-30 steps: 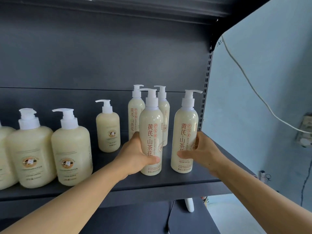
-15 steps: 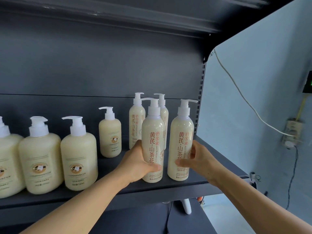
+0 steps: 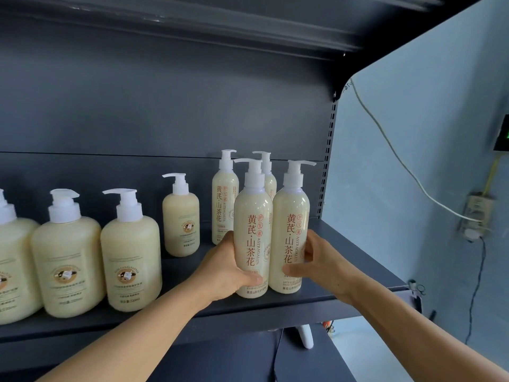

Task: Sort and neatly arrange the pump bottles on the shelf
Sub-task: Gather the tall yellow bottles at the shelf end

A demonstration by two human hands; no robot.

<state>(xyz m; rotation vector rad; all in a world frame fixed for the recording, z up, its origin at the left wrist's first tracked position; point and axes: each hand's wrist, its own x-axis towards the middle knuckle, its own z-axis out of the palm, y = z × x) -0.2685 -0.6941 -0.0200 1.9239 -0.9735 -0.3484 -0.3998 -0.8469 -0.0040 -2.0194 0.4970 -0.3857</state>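
Near the front right of the dark shelf (image 3: 358, 274), the left hand (image 3: 223, 271) holds one tall bottle (image 3: 252, 230). The right hand (image 3: 322, 263) holds the tall bottle (image 3: 290, 224) beside it; the two touch. Fat bottles (image 3: 129, 257) stand to the left. Two more tall bottles (image 3: 224, 202) stand farther back.

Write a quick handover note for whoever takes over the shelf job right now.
Left hand grips the front-left tall bottle. Right hand grips the front-right tall bottle.
Both stand side by side at the shelf front; two more tall bottles stand behind.
Small round bottle sits alone further back; wide bottles line the left.
Left: square up the tall pair, place the small one.
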